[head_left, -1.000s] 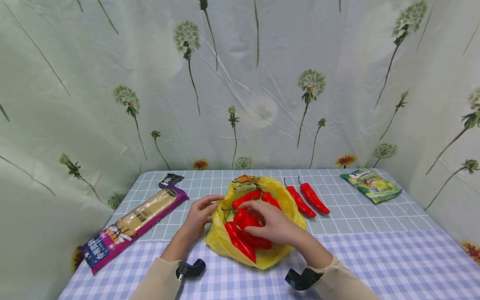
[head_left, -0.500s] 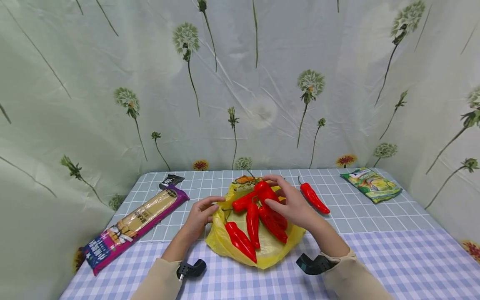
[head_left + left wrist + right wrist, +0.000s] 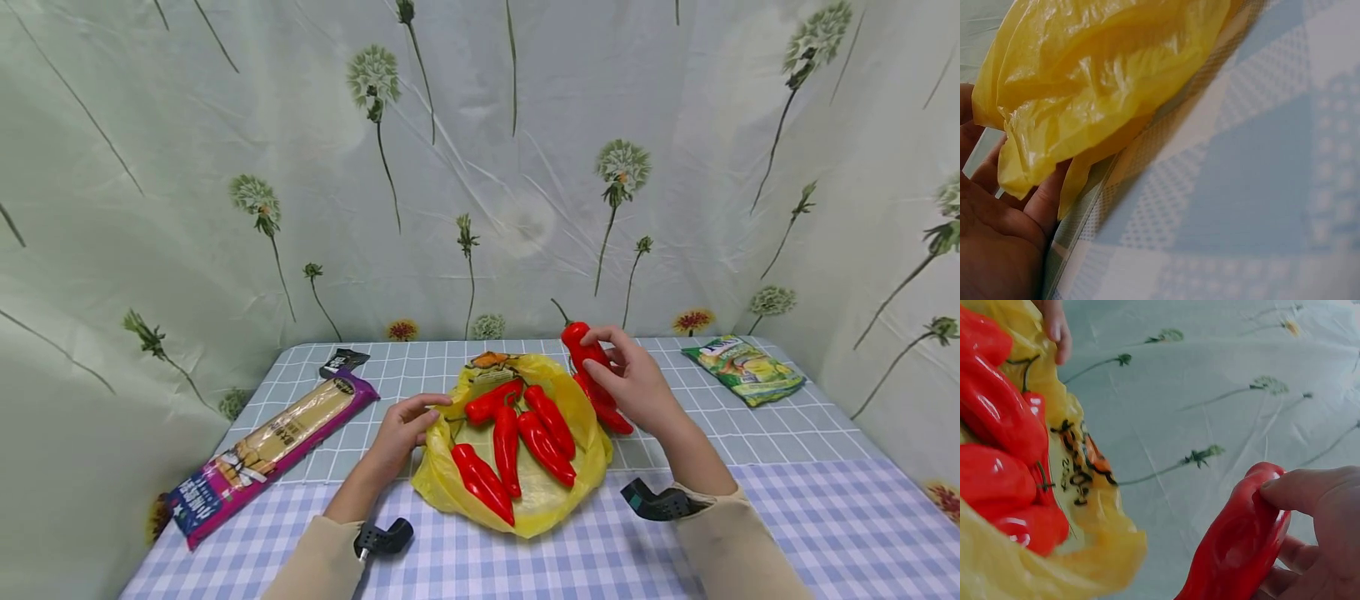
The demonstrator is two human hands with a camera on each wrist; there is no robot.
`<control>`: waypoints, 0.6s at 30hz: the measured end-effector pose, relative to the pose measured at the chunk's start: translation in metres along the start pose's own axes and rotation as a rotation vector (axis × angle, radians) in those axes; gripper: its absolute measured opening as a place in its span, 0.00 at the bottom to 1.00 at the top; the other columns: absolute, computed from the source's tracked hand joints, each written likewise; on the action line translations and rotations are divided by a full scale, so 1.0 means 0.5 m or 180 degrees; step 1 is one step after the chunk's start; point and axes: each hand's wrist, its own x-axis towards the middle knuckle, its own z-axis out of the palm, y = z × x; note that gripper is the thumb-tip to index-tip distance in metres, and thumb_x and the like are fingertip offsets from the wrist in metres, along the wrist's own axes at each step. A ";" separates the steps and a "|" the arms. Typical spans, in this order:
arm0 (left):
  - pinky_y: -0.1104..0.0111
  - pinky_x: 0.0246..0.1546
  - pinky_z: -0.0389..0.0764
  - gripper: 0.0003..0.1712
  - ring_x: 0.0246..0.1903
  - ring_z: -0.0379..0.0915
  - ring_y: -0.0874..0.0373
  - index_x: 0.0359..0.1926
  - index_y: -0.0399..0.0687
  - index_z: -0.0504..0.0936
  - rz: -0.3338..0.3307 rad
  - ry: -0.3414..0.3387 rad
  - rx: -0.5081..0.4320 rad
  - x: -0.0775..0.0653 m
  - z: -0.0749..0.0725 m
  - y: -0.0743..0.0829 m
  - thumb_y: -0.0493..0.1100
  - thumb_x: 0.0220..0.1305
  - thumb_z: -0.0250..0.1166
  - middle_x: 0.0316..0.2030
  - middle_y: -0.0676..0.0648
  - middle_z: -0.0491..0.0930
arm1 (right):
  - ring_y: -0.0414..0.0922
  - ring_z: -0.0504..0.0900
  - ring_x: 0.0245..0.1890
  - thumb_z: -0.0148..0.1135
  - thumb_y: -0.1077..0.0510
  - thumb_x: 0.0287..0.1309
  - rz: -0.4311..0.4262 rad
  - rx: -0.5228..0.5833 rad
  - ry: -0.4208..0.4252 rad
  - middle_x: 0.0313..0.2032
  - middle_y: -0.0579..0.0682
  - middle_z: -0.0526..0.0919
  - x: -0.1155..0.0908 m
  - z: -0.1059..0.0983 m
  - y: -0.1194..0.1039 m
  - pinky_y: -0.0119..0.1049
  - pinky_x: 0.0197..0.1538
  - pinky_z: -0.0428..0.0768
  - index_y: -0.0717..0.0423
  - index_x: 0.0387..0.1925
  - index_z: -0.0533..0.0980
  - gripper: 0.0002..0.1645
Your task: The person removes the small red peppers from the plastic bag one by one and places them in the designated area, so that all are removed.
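Note:
My right hand [image 3: 637, 382] grips a glossy red pepper [image 3: 577, 337] with a thin green stem, raised just right of the yellow plastic bag [image 3: 594, 454]. Thumb and fingers press its sides in the right wrist view, where the pepper [image 3: 1225, 553] slants downward. Several similar red peppers [image 3: 483, 492] lie inside the wide-mouthed bag. At the bag's left rim, my left hand [image 3: 393, 435] holds the plastic, with the yellow edge [image 3: 1029, 156] between thumb and fingers in the left wrist view. Below the raised pepper, another pepper [image 3: 615, 422] lies on the table, partly covered.
A long purple-edged noodle packet [image 3: 270, 458] lies at the left, with a small black packet [image 3: 343, 361] behind it. On the back right is a green and yellow packet [image 3: 744, 371]. A checked cloth [image 3: 765, 525] covers the table front; a floral curtain [image 3: 510, 208] rises behind.
My right hand has lifted a pepper from the bag and carried it right, over the peppers on the table. My left hand has stayed at the bag's rim.

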 end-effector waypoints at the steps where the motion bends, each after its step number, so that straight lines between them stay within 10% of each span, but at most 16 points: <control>1: 0.67 0.43 0.86 0.19 0.49 0.80 0.61 0.58 0.35 0.78 0.0002 -0.0004 0.0011 0.000 0.001 0.000 0.41 0.72 0.57 0.58 0.46 0.79 | 0.58 0.78 0.52 0.61 0.61 0.66 0.0031 0.0000 0.0024 0.61 0.60 0.75 0.001 -0.004 0.004 0.55 0.55 0.83 0.50 0.59 0.69 0.21; 18: 0.68 0.43 0.86 0.22 0.49 0.80 0.59 0.60 0.33 0.76 0.0008 -0.0040 0.0082 0.002 0.001 0.001 0.42 0.72 0.57 0.63 0.35 0.74 | 0.60 0.71 0.60 0.56 0.59 0.68 0.0547 0.0024 0.0262 0.69 0.59 0.67 0.022 -0.039 0.078 0.55 0.53 0.84 0.46 0.66 0.66 0.26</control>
